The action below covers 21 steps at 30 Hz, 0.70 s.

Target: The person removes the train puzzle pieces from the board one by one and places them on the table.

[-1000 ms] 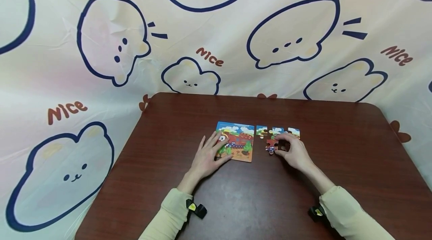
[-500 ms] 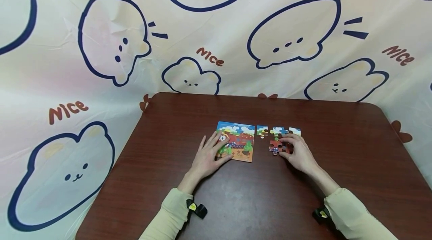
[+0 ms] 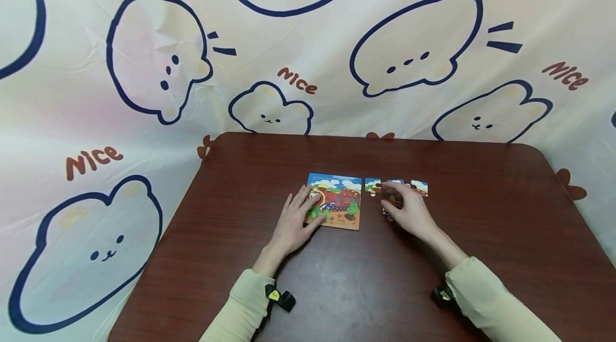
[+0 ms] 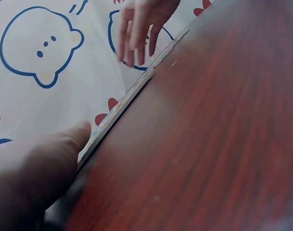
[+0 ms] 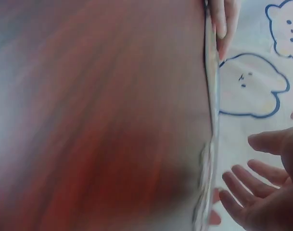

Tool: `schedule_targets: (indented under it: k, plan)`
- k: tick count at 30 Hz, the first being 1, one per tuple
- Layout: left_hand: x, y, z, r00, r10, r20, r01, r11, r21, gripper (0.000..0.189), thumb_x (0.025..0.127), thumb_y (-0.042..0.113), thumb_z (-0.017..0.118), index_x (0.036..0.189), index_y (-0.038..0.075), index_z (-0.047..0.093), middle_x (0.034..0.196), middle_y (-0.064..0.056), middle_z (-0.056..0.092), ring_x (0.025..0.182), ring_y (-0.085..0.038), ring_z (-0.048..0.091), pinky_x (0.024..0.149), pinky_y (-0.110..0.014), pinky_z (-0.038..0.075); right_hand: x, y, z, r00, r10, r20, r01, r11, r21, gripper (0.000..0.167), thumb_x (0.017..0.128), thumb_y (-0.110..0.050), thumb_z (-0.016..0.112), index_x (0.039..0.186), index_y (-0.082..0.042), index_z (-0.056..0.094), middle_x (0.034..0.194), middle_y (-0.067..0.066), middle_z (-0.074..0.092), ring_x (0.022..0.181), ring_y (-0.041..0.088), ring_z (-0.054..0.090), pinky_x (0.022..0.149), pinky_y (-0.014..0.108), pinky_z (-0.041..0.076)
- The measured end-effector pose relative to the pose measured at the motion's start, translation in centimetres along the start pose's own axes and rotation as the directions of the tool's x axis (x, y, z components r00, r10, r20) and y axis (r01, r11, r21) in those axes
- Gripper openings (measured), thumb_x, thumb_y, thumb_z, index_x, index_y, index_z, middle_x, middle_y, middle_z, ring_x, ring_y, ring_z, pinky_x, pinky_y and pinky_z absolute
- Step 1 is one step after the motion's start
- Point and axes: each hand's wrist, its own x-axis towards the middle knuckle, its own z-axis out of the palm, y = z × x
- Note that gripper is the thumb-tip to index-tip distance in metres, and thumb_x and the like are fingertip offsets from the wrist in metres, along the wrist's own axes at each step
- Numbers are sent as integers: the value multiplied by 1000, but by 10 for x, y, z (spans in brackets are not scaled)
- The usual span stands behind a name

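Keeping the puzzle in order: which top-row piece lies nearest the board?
The leftmost piece, just beside the board; the middle piece and right piece lie farther off.

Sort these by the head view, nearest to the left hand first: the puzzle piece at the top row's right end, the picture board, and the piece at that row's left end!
1. Picture board: nearest, partly under the left hand.
2. Left-end piece: just right of the board.
3. Right-end piece: farthest, at the other end of that row.
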Motion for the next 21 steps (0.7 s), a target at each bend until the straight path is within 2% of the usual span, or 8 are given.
schedule_targets:
  k: [2, 4, 8, 14, 21]
  plan:
    - [0, -1, 1, 999, -3, -41, 2, 1000, -18, 60, 105, 35, 74, 157, 8, 61, 174, -20, 44, 166, -40, 36, 136, -66, 26, 6, -8, 7, 1000, -12, 18, 11, 999, 49, 43, 103, -2, 74, 144, 6, 65, 128, 26, 76, 115, 41, 74, 97, 57, 63]
    - [1, -2, 1, 998, -14, -64, 13, 1000, -22, 60, 105, 34, 74, 157, 7, 60, 174, -21, 45, 166, -41, 36, 135, -66, 27, 12, -15, 15, 999, -20, 48, 16, 996, 88, 42, 104, -2, 73, 144, 5, 65, 124, 23, 78, 109, 38, 76, 93, 47, 65]
    - [2, -3, 1, 997, -51, -52, 51, 999, -4, 63, 107, 35, 72, 161, 7, 56, 174, -18, 45, 167, -39, 35, 137, -65, 26, 24, -28, 29, 992, -35, 123, 16, 988, 154, 39, 105, -4, 71, 143, 6, 66, 119, 20, 82, 104, 33, 78, 86, 34, 64]
    - [2, -2, 1, 995, -104, -8, 104, 995, 1, 68, 109, 37, 69, 165, 5, 49, 176, -14, 43, 169, -34, 32, 139, -59, 22, 37, -41, 50, 974, -55, 220, 9, 979, 204, 35, 107, -5, 70, 140, 5, 68, 120, 20, 82, 106, 34, 79, 91, 45, 66]
    - [3, 0, -1, 994, -109, 15, 109, 994, 2, 69, 110, 39, 67, 166, 5, 47, 177, -12, 42, 170, -33, 31, 140, -58, 20, 48, -45, 63, 960, -58, 275, -1, 977, 211, 38, 108, -8, 69, 144, 4, 67, 125, 20, 82, 108, 34, 81, 80, 35, 64]
